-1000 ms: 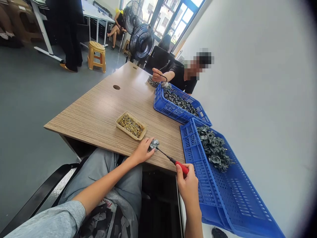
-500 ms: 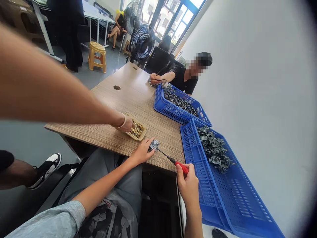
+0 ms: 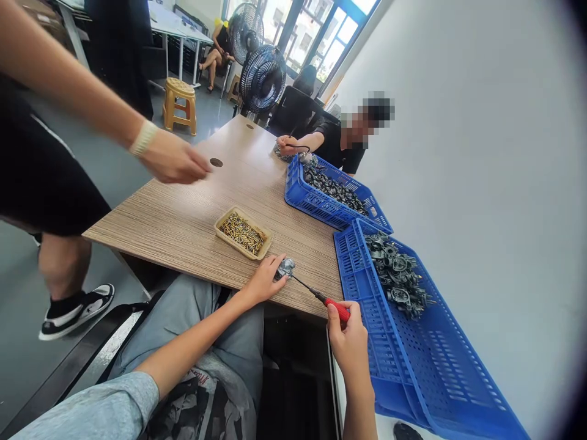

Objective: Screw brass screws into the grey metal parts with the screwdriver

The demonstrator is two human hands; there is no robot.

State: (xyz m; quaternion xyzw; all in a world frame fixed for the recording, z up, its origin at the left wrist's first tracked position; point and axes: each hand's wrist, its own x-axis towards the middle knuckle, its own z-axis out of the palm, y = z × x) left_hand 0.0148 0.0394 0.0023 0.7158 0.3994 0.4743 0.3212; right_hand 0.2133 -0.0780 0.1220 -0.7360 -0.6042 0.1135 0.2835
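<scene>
My left hand (image 3: 266,281) is closed on a small grey metal part (image 3: 287,267) and holds it on the table near the front edge. In my right hand (image 3: 347,336) is the red handle of a screwdriver (image 3: 337,308). Its dark shaft slants left, and the tip meets the metal part. Just beyond my left hand stands a shallow beige tray (image 3: 221,224) with many brass-coloured screws (image 3: 243,233) in it. A co-worker's hand (image 3: 177,159) with a pale wristband hangs over the table at the left, blurred.
Right of my hands, a blue crate (image 3: 389,366) holds a heap of grey metal parts (image 3: 397,275). Behind it, a second blue crate (image 3: 312,208) holds more dark parts. Another person sits past that crate. A fan (image 3: 263,79) and a yellow stool (image 3: 178,105) stand farther back.
The co-worker's hand has left the screw tray and moved up and to the left. Their leg has shifted too. My hands, the screwdriver and the metal part look unmoved.
</scene>
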